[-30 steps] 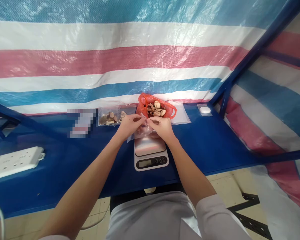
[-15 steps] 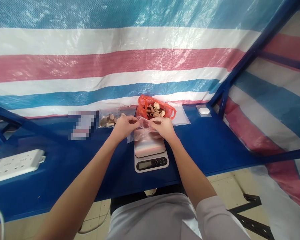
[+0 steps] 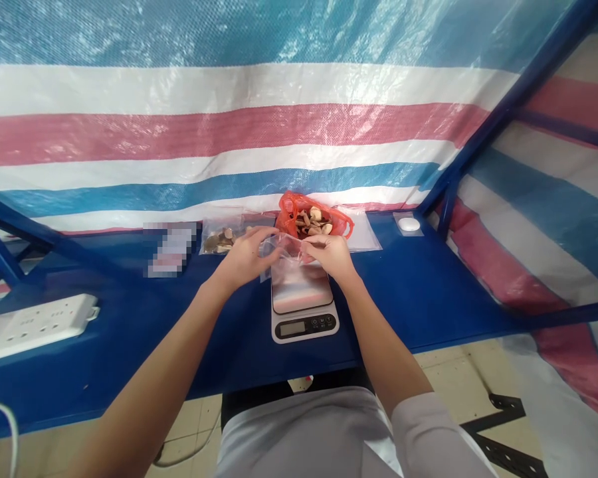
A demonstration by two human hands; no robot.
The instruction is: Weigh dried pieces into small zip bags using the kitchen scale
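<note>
A clear plastic bag (image 3: 290, 247) is stretched between my hands above the far part of a digital kitchen scale (image 3: 302, 292). My right hand (image 3: 331, 255) pinches the bag's right edge. At its left edge, my left hand (image 3: 245, 257) has the film between thumb and fingers, which stand somewhat apart. Just behind, an open red plastic bag (image 3: 285, 216) holds dried brown and cream slices (image 3: 315, 222). A clear zip bag (image 3: 205, 222) with similar slices lies beyond my left hand, partly covered by it. Nothing can be seen inside the bag between my hands.
White sheets or bags (image 3: 366, 232) lie behind the red bag. A small packet with a round white object (image 3: 408, 225) is at the back right. A white power strip (image 3: 40, 325) sits on the blue table (image 3: 408, 292) at left; a blurred item (image 3: 172, 249) lies behind it.
My left thumb and fingers have spread from a tight pinch, and the clear bag's mouth looks wider. My right hand still pinches its edge. The view has shifted slightly.
</note>
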